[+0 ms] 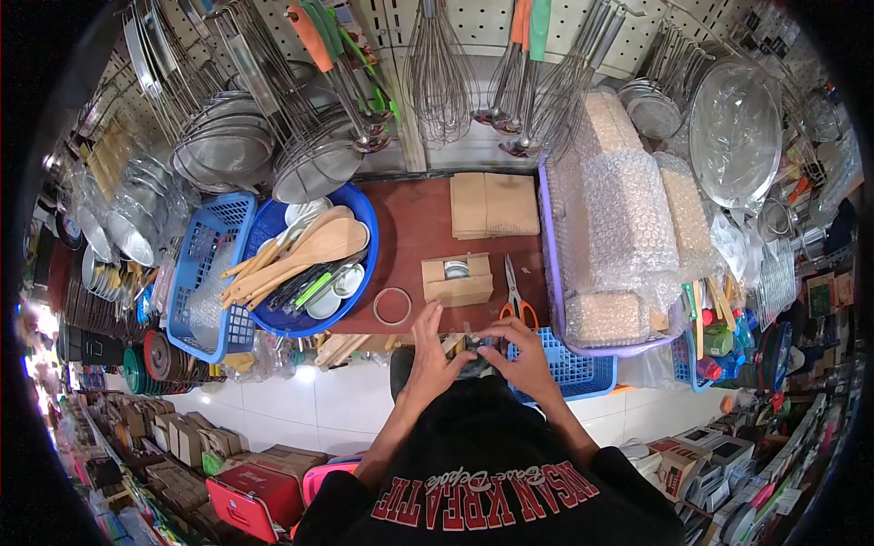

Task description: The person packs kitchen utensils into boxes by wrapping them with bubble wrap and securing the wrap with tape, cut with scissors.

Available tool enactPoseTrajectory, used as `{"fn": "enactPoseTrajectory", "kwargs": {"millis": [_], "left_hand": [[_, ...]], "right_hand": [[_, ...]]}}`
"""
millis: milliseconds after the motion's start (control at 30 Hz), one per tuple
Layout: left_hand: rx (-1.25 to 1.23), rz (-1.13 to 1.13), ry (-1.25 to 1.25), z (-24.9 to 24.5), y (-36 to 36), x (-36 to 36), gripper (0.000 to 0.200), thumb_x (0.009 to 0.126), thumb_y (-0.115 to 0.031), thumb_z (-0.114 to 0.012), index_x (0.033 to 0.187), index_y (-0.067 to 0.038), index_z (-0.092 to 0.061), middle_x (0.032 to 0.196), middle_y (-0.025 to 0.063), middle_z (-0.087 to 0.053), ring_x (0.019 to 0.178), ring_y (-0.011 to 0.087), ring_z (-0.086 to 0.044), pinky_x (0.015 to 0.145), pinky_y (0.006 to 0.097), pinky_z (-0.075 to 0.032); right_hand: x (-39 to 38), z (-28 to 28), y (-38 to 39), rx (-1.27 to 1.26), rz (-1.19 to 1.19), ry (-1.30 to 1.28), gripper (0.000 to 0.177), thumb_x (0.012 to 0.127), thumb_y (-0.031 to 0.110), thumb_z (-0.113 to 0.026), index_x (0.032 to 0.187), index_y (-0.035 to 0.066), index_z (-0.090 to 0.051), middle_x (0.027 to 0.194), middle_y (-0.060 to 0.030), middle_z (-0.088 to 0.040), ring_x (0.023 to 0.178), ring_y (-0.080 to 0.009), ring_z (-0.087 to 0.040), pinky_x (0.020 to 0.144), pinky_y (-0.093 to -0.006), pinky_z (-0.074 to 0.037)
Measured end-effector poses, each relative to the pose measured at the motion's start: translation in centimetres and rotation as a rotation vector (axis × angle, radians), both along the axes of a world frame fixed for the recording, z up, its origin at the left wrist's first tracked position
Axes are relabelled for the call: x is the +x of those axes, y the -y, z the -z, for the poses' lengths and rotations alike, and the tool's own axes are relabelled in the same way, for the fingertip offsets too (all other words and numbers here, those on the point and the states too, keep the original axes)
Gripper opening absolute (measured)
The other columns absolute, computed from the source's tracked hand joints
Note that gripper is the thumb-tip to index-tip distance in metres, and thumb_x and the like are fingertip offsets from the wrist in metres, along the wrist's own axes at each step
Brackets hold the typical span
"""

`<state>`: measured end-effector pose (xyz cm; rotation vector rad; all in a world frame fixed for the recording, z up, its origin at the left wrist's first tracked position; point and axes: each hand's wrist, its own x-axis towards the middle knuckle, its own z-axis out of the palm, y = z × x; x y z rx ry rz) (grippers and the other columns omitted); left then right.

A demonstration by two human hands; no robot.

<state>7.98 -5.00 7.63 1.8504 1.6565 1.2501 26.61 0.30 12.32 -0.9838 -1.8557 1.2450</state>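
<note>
My left hand (431,353) is at the front edge of the red-brown table (410,218), its fingers close to a small open cardboard box (458,289) with a round metallic item (456,269) inside. My right hand (523,357) is beside it, thumb and fingers pinched together. Between the hands is a small dark and clear item (473,344), too small to make out; the right fingertips touch it. Orange-handled scissors (516,302) lie right of the box, blades pointing away. A tape roll (392,307) lies to its left.
Folded cardboard (494,206) lies at the back. A blue bowl (368,205) of wooden utensils stands left; a purple basket (552,246) of bubble-wrapped packages stands right. Whisks (440,82) and ladles hang above. A blue basket (592,375) is below the table's front edge.
</note>
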Motion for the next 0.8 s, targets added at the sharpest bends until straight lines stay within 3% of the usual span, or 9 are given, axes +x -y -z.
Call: {"fn": "enactPoseTrajectory", "kwargs": {"millis": [133, 333, 433, 533, 567, 700, 800], "left_hand": [[-0.009, 0.014, -0.002, 0.0, -0.3, 0.3, 0.099, 0.075, -0.021, -0.084, 0.15, 0.001, -0.023, 0.147, 0.0258, -0.032, 0.133, 0.0446, -0.035, 0.11, 0.0514, -0.03], [-0.118, -0.016, -0.011, 0.9, -1.2, -0.5, 0.092, 0.078, -0.023, -0.081, 0.15, -0.003, -0.027, 0.146, 0.0239, -0.034, 0.135, 0.0428, -0.035, 0.11, 0.0517, -0.029], [-0.158, -0.047, -0.043, 0.4, -2.9, -1.7, 0.081, 0.083, -0.013, -0.074, 0.15, -0.005, -0.03, 0.149, 0.0234, -0.03, 0.138, 0.042, -0.032, 0.114, 0.0486, -0.029], [-0.077, -0.216, -0.01, 2.5, -5.6, -2.7, 0.07, 0.089, -0.019, -0.069, 0.149, -0.007, -0.036, 0.15, 0.0209, -0.032, 0.138, 0.0405, -0.034, 0.111, 0.0534, -0.028], [-0.111, -0.265, -0.018, 2.9, -6.4, -3.1, 0.063, 0.091, -0.014, -0.063, 0.148, -0.007, -0.039, 0.15, 0.0205, -0.034, 0.138, 0.0404, -0.036, 0.112, 0.0505, -0.03], [-0.074, -0.281, 0.114, 5.8, -8.4, -4.5, 0.057, 0.09, -0.01, -0.061, 0.144, -0.006, -0.043, 0.142, 0.0194, -0.046, 0.134, 0.0379, -0.043, 0.11, 0.0449, -0.034], [-0.133, -0.258, 0.111, 6.8, -8.2, -4.4, 0.05, 0.089, -0.009, -0.062, 0.138, -0.004, -0.05, 0.137, 0.0174, -0.053, 0.131, 0.0361, -0.047, 0.109, 0.0455, -0.035]], "right_hand": [[-0.3, 1.6, -0.6, 0.116, 0.018, -0.043, 0.016, 0.088, 0.012, -0.072, 0.102, 0.003, -0.072, 0.102, -0.0074, -0.064, 0.081, -0.0143, -0.059, 0.068, -0.0259, -0.047], [-0.2, 2.2, -0.7, 0.034, 0.109, -0.007, 0.012, 0.088, 0.01, -0.072, 0.098, 0.003, -0.072, 0.098, -0.007, -0.065, 0.074, -0.0132, -0.058, 0.063, -0.0258, -0.046], [-0.2, 3.1, -1.0, 0.0, 0.231, -0.029, 0.01, 0.088, 0.009, -0.072, 0.096, 0.002, -0.071, 0.096, -0.0063, -0.065, 0.073, -0.0115, -0.057, 0.063, -0.0247, -0.045], [0.1, 4.0, -1.8, 0.022, 0.253, -0.11, 0.01, 0.088, 0.007, -0.072, 0.096, 0.002, -0.071, 0.095, -0.0057, -0.064, 0.072, -0.0106, -0.056, 0.063, -0.0242, -0.045], [0.1, 4.0, -1.9, 0.021, 0.25, -0.12, 0.01, 0.088, 0.007, -0.072, 0.096, 0.002, -0.071, 0.095, -0.0056, -0.064, 0.072, -0.0104, -0.056, 0.063, -0.0241, -0.045], [-0.3, 3.5, -2.0, 0.024, 0.236, -0.129, 0.01, 0.088, 0.007, -0.072, 0.095, 0.002, -0.071, 0.093, -0.005, -0.064, 0.07, -0.0097, -0.055, 0.063, -0.0236, -0.045], [-0.6, 3.1, -2.8, 0.039, 0.207, -0.082, 0.01, 0.087, 0.008, -0.073, 0.095, 0.002, -0.071, 0.09, -0.0042, -0.064, 0.069, -0.0092, -0.055, 0.062, -0.023, -0.044]]}}
